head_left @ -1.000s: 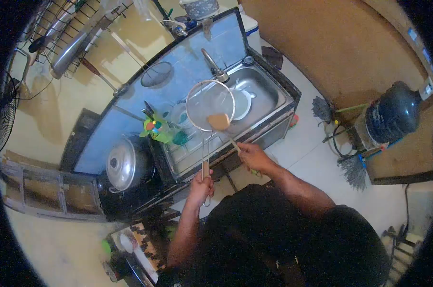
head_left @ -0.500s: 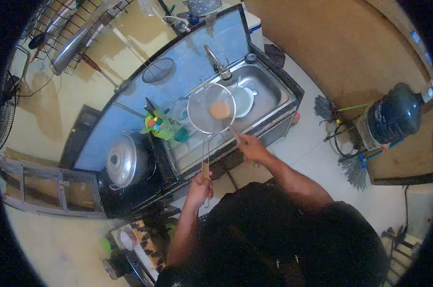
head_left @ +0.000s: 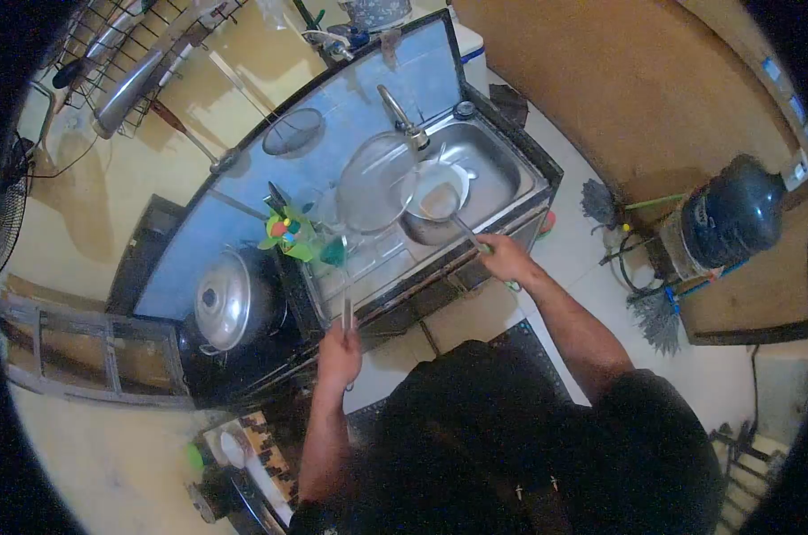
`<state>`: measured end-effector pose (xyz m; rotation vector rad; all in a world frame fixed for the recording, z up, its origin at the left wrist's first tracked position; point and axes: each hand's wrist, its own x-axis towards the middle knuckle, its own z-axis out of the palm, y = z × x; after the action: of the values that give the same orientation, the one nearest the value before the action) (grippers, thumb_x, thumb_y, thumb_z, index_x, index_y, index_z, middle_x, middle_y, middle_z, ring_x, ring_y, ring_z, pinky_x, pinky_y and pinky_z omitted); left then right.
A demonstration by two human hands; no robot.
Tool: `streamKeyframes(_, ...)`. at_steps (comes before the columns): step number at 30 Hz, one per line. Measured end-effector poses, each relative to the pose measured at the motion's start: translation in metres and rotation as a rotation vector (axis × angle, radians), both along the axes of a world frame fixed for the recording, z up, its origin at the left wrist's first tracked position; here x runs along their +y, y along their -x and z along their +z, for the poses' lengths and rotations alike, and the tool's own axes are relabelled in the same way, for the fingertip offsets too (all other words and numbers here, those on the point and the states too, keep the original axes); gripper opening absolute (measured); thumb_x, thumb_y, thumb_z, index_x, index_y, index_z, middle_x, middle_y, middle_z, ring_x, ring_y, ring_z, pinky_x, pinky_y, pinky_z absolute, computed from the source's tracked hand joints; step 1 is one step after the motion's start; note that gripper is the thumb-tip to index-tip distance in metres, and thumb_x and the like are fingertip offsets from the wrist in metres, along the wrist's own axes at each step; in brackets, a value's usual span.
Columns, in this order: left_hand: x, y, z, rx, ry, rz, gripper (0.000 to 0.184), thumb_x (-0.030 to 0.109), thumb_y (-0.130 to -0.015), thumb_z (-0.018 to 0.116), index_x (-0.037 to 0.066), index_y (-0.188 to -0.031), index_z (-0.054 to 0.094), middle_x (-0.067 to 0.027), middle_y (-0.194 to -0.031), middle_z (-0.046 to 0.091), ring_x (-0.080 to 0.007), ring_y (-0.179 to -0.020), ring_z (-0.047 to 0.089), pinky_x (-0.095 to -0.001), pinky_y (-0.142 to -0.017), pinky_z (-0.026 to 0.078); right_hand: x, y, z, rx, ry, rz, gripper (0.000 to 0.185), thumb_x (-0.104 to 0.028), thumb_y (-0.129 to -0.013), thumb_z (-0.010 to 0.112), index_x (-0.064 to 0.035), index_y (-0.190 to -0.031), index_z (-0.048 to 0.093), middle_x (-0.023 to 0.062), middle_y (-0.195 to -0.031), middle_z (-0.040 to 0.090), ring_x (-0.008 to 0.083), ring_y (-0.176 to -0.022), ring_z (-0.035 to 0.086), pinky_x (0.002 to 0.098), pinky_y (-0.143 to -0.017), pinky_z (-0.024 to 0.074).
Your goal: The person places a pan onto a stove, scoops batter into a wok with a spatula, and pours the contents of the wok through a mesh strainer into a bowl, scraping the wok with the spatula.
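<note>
My left hand (head_left: 339,357) is closed around the handle of a wire-mesh strainer (head_left: 377,183). The strainer's wide round mesh is raised over the sink's left side. In my right hand (head_left: 508,259) is a long-handled utensil (head_left: 468,234), its shaft slanting toward the basin. A tan patch at its far end overlaps a white bowl (head_left: 462,178) in the sink; whether this end is a flat blade or a scoop, I cannot tell. Part of the bowl is hidden behind the utensil and the strainer's edge.
The steel sink (head_left: 502,169) has a curved faucet (head_left: 393,105) above it. Left of it stand a green utensil holder (head_left: 288,234) and a large lidded pot (head_left: 223,301). Another strainer (head_left: 293,132) hangs on the wall. A water jug (head_left: 734,214) and mops (head_left: 658,321) stand at right.
My left hand has moved left with the strainer, whose mesh has tilted and shifted left. My right hand has moved right, so the utensil's far end is no longer seen through the mesh.
</note>
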<state>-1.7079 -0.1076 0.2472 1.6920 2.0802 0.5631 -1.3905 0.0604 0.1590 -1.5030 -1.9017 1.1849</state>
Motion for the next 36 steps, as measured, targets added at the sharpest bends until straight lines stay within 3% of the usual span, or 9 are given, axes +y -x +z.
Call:
streamKeyframes(4, 0.026, -0.028, 0.000, 0.074, 0.081, 0.003, 0.020, 0.012, -0.087, 0.048, -0.001, -0.101, 0.053, -0.0289, -0.082, 0.060, -0.0479, -0.079, 0.057, -0.0529, -0.071, 0.046, 0.009, 0.008, -0.013, -0.084, -0.112, 0.075, 0.042, -0.016, -0.081, 0.056, -0.0043, -0.121, 0.056, 0.0151, -0.075, 0.066, 0.0208, -0.054, 0.062, 0.0346, -0.057, 0.0511)
streamKeyframes(8, 0.038, -0.032, -0.020, 0.166, 0.063, 0.027, 0.017, 0.012, -0.087, 0.047, -0.002, -0.096, 0.052, -0.0294, -0.079, 0.059, -0.0479, -0.076, 0.058, -0.0543, -0.068, 0.046, 0.004, 0.006, -0.008, 0.176, 0.179, 0.017, 0.042, -0.011, -0.082, 0.055, -0.0037, -0.124, 0.055, 0.0099, -0.072, 0.063, 0.0151, -0.050, 0.058, 0.0308, -0.048, 0.0487)
streamKeyframes(11, 0.039, -0.024, -0.027, 0.175, 0.036, 0.050, 0.016, 0.011, -0.086, 0.047, -0.002, -0.094, 0.051, -0.0293, -0.076, 0.059, -0.0484, -0.074, 0.058, -0.0543, -0.068, 0.046, -0.003, 0.003, -0.013, 0.254, 0.262, -0.059, 0.047, -0.018, -0.083, 0.060, -0.0038, -0.127, 0.053, 0.0139, -0.073, 0.066, 0.0178, -0.049, 0.059, 0.0342, -0.053, 0.0504)
streamKeyframes(16, 0.036, -0.004, -0.036, 0.263, -0.012, 0.039, 0.015, 0.010, -0.086, 0.047, -0.002, -0.094, 0.052, -0.0293, -0.073, 0.059, -0.0477, -0.074, 0.058, -0.0547, -0.066, 0.046, -0.012, -0.002, -0.009, 0.254, 0.250, -0.085, 0.046, -0.019, -0.084, 0.059, -0.0019, -0.127, 0.052, 0.0109, -0.064, 0.063, 0.0157, -0.046, 0.057, 0.0336, -0.050, 0.0481)
streamKeyframes(20, 0.030, -0.035, -0.005, 0.156, -0.008, 0.064, 0.016, 0.010, -0.087, 0.046, -0.002, -0.096, 0.051, -0.0296, -0.074, 0.059, -0.0465, -0.074, 0.059, -0.0538, -0.065, 0.046, -0.016, 0.002, 0.004, 0.186, 0.279, -0.103, 0.044, -0.016, -0.084, 0.058, -0.0010, -0.125, 0.053, 0.0097, -0.060, 0.061, 0.0164, -0.046, 0.057, 0.0339, -0.050, 0.0477)
streamKeyframes(26, 0.029, -0.061, 0.000, 0.116, 0.088, 0.021, 0.017, 0.010, -0.087, 0.046, -0.001, -0.099, 0.051, -0.0301, -0.078, 0.059, -0.0478, -0.075, 0.058, -0.0552, -0.066, 0.045, -0.013, 0.009, 0.009, 0.172, 0.224, -0.042, 0.041, -0.014, -0.084, 0.056, -0.0059, -0.124, 0.056, 0.0094, -0.067, 0.062, 0.0140, -0.045, 0.056, 0.0310, -0.047, 0.0477)
streamKeyframes(31, 0.036, -0.054, -0.024, 0.212, 0.024, 0.063, 0.025, 0.013, -0.088, 0.047, -0.001, -0.108, 0.053, -0.0274, -0.077, 0.061, -0.0462, -0.073, 0.060, -0.0536, -0.065, 0.048, -0.020, 0.010, 0.012, 0.107, 0.154, -0.047, 0.042, -0.018, -0.081, 0.060, -0.0017, -0.120, 0.057, 0.0190, -0.093, 0.066, 0.0283, -0.077, 0.065, 0.0386, -0.073, 0.0513)
streamKeyframes(34, 0.048, -0.030, -0.027, 0.210, 0.068, 0.074, 0.018, 0.009, -0.085, 0.048, -0.002, -0.099, 0.052, -0.0289, -0.077, 0.060, -0.0471, -0.075, 0.059, -0.0538, -0.067, 0.047, -0.027, 0.010, 0.012, 0.080, 0.081, -0.041, 0.042, -0.022, -0.081, 0.061, -0.0043, -0.119, 0.059, 0.0205, -0.108, 0.063, 0.0333, -0.098, 0.062, 0.0391, -0.088, 0.0472)
streamKeyframes(36, 0.045, -0.028, -0.017, 0.201, -0.032, 0.070, 0.016, 0.009, -0.084, 0.049, -0.002, -0.097, 0.052, -0.0291, -0.077, 0.060, -0.0474, -0.075, 0.058, -0.0539, -0.067, 0.047, -0.030, 0.010, 0.017, 0.083, 0.074, -0.035, 0.042, -0.021, -0.081, 0.060, -0.0063, -0.120, 0.058, 0.0184, -0.099, 0.062, 0.0293, -0.087, 0.059, 0.0375, -0.081, 0.0469)
